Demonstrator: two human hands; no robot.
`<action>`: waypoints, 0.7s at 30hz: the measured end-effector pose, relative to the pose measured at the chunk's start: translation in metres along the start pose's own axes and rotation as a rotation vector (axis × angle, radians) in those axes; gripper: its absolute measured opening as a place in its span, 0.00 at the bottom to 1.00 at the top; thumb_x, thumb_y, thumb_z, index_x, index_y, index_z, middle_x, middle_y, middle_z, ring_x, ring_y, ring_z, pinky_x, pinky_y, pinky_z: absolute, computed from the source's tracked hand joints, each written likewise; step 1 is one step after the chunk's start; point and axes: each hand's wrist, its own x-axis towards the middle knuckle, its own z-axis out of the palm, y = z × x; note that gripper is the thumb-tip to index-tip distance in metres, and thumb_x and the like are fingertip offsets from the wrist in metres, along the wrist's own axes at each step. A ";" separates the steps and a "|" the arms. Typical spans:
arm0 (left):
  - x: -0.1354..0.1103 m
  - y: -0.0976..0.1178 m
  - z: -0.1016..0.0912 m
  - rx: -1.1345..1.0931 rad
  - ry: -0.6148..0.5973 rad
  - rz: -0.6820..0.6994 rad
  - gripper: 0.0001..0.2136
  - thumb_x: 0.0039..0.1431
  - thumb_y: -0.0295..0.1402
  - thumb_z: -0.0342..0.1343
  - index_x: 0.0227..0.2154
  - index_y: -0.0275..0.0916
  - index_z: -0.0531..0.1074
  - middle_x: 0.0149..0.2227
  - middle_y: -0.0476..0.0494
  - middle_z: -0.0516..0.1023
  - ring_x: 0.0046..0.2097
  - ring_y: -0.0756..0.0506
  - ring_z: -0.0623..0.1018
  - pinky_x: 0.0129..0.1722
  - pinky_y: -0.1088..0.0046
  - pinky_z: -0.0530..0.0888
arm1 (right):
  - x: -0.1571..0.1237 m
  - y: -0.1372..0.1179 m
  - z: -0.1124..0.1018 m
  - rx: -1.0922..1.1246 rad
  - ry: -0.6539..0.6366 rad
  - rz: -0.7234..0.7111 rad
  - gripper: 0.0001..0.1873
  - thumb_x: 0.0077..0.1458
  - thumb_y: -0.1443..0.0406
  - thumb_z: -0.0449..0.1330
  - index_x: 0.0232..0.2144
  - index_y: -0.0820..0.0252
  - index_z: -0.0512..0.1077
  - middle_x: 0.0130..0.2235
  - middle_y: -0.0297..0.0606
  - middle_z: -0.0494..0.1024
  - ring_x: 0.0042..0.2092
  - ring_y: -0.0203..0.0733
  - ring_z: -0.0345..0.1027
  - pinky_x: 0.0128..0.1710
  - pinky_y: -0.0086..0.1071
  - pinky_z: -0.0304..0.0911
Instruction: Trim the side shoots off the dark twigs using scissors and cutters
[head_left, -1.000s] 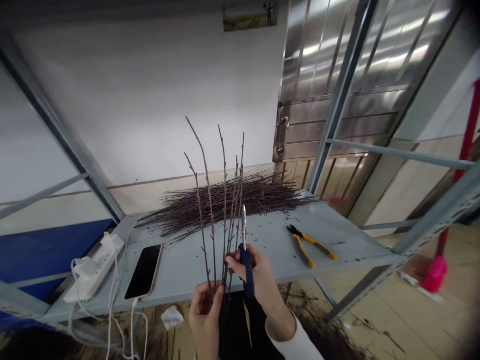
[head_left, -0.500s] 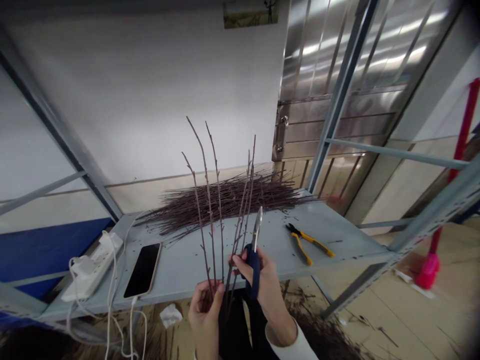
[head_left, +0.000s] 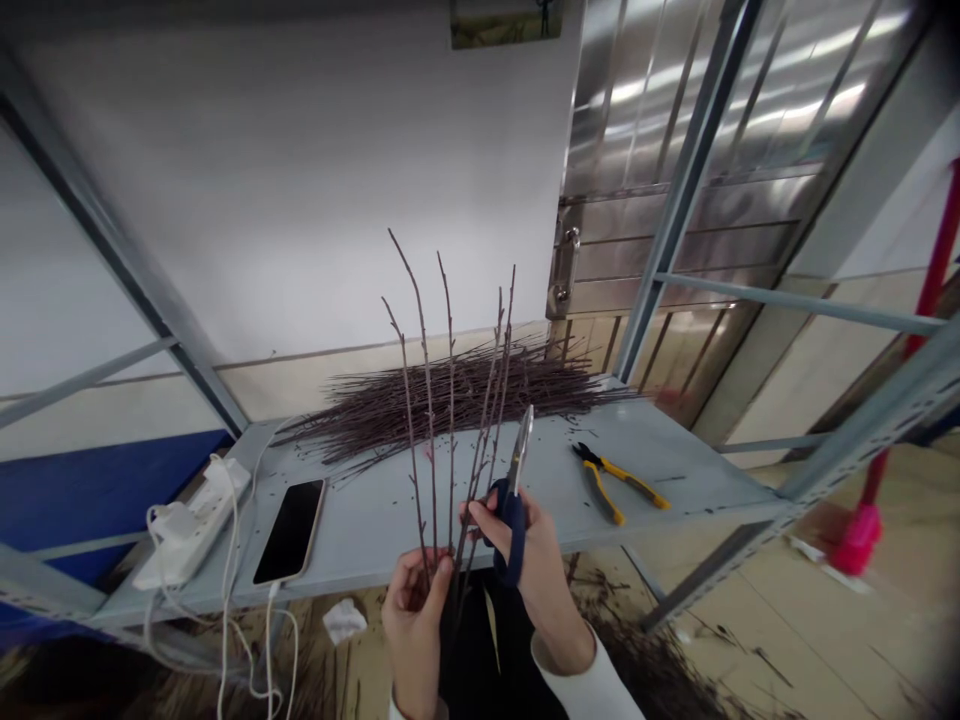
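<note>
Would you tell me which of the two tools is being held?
The blue-handled scissors in the right hand; the yellow-handled pliers lie on the shelf.

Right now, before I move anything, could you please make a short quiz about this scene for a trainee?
1. Which hand holds the blue-handled scissors: the left hand or the right hand?
2. True or false: the black phone lies on the grey metal shelf.
3. What does the left hand hold?

Key: 1. The right hand. 2. True. 3. Bare twigs.
</note>
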 end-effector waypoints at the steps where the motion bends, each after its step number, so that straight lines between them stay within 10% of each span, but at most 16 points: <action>1: 0.000 0.001 0.001 -0.015 -0.004 -0.003 0.11 0.42 0.37 0.68 0.26 0.37 0.74 0.26 0.47 0.78 0.31 0.48 0.76 0.34 0.77 0.74 | 0.001 -0.001 0.000 0.007 0.002 0.004 0.21 0.34 0.56 0.72 0.22 0.59 0.64 0.24 0.32 0.72 0.27 0.38 0.71 0.26 0.30 0.70; 21: 0.024 0.036 0.021 -0.184 -0.163 -0.079 0.15 0.39 0.34 0.68 0.33 0.36 0.76 0.35 0.42 0.82 0.38 0.43 0.80 0.41 0.67 0.77 | 0.037 -0.032 0.014 -0.071 -0.046 -0.166 0.19 0.40 0.55 0.69 0.26 0.58 0.64 0.30 0.36 0.78 0.26 0.35 0.69 0.28 0.30 0.67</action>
